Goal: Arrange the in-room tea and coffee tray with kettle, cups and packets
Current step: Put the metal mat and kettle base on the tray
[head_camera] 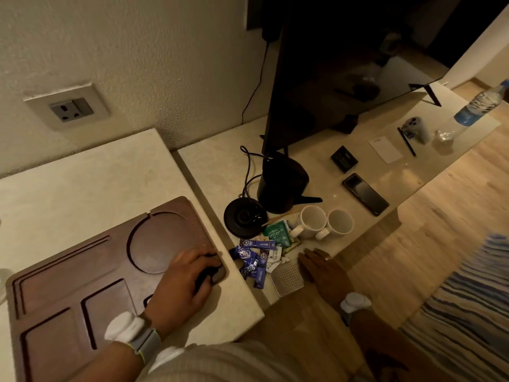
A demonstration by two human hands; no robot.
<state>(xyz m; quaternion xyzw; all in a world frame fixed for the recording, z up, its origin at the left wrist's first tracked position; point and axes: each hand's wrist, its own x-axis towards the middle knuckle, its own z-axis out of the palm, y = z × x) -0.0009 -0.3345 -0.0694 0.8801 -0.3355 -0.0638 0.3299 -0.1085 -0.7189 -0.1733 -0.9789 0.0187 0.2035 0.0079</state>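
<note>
On the raised counter at near left lies the brown wooden tray (68, 274), its recesses bare. Left hand (187, 277) curls its fingers over the tray's right corner, gripping a dark object there. Right hand (319, 268) rests flat, fingers straight, on the lower counter (214, 161) beside a perforated metal plate (286, 279). Blue and green packets (261, 255) lie heaped between the hands; beyond stand the kettle base (243, 219), black kettle (281, 186) and two white cups (325, 223).
</note>
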